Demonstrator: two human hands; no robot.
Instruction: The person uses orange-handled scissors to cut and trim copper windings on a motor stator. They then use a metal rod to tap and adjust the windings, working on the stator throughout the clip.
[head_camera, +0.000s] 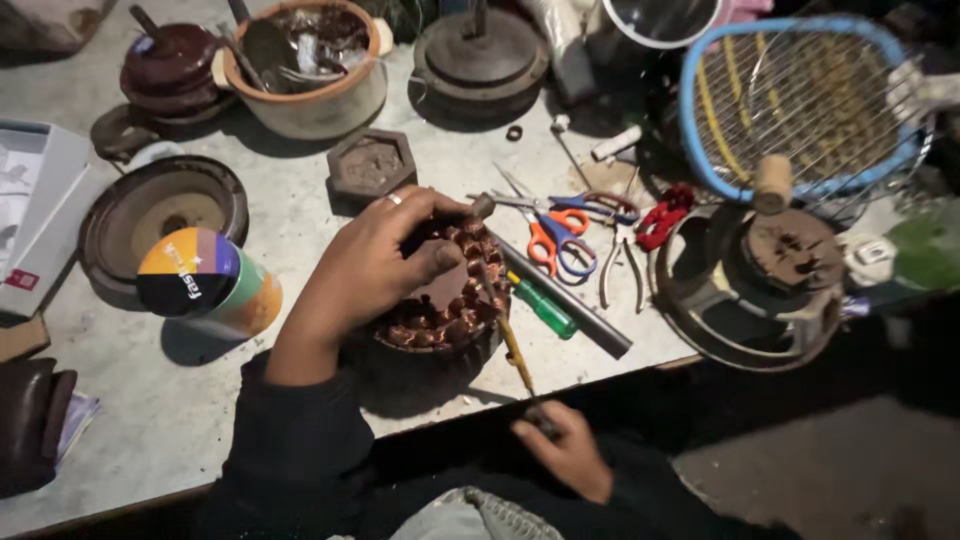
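A round motor stator (440, 320) with copper windings sits at the front edge of the grey workbench (150, 400). My left hand (375, 265), a ring on one finger, lies over its top and grips its rim. My right hand (560, 450) is below the bench edge, closed on the lower end of a thin yellow-handled tool (512, 345) whose shaft runs up across the windings. The tool's tip is hidden beside my left thumb.
Orange and blue scissors (560, 235), pliers (620, 265), a green-handled screwdriver (545, 310) and a dark rod (570, 305) lie right of the stator. A colourful can (205, 285), a round metal housing (155, 210), a bowl of parts (310, 70), a blue mesh racket (800, 100) and another motor (770, 280) stand around.
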